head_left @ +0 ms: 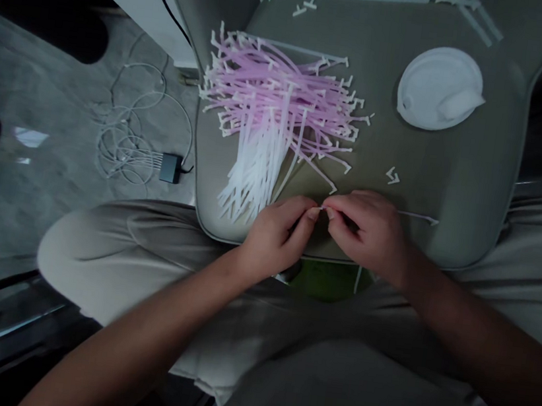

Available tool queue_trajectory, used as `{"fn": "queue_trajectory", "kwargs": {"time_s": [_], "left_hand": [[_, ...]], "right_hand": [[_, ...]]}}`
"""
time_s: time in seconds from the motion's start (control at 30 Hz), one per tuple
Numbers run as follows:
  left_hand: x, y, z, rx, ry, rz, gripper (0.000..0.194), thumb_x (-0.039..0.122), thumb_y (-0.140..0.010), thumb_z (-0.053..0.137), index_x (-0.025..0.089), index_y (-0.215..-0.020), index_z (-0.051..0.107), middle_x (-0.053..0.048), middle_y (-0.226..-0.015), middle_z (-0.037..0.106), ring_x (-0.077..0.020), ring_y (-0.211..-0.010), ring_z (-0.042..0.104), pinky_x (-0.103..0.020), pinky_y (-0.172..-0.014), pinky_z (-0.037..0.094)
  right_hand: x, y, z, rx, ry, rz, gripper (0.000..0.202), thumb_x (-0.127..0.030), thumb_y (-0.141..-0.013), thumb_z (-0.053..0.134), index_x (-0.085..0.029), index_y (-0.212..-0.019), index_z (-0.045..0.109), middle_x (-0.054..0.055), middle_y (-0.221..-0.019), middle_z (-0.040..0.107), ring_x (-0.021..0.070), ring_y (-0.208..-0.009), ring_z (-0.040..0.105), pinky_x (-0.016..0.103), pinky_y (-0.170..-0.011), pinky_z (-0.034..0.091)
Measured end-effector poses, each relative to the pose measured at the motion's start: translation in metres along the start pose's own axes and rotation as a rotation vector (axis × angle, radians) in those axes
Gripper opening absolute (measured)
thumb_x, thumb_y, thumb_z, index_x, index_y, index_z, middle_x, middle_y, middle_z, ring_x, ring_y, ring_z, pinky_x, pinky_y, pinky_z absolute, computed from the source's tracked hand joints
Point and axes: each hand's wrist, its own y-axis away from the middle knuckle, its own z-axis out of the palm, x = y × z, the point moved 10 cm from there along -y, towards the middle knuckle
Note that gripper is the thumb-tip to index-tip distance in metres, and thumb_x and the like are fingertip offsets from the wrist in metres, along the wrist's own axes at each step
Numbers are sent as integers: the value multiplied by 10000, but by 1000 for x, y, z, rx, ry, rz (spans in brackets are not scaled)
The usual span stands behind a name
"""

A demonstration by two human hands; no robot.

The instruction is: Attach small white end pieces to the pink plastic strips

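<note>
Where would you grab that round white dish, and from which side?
The white dish is probably best pinched by its left rim, coming from the left. It looks shallow and round, so the edge should offer a hold, and the pointed white piece lies toward the right, poking past the rim there. Keeping it level may stop that piece sliding.

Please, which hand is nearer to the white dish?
Right. The right hand is below the white dish in the picture; the left hand is farther off, lower left.
</note>
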Motion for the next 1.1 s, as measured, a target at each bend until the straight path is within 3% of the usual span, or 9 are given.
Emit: {"fn": "queue_trajectory", "kwargs": {"time_s": [0.23, 0.73, 1.1], "left_hand": [[-1, 0, 1, 3, -1, -21, 251, 271, -989, 427, 175, -837, 601, -13, -719, 596, -118, -665, 547, -240, -614, 413], [2, -1, 3, -15, -24, 4, 229, 243, -981, 435, 170, -839, 599, -5, -730, 605, -112, -680, 561, -234, -623, 416], [0, -2, 0, 13, 18, -22, 251, 265, -991, 424, 166, -843, 601, -2, -702, 593, -104, -635, 538, -232, -587, 408]], "right_hand": [[-2, -1, 0, 12, 47, -14, 156, -129, -814, 505, -191, -734, 625, -1, -616, 607, 138, -596, 512, 286, -636, 385], [-7, -2, 6, -63, 92, -51, 192, -175, -871, 503, -141, -750, 649, 27, -631, 621, 152, -595, 534, 313, -637, 363], [-1, 0, 3, -34, 9, -14, 160, -139, -887, 488, -151, -849, 643, 34, -739, 682, 154, -677, 590, 292, -677, 408]]}}
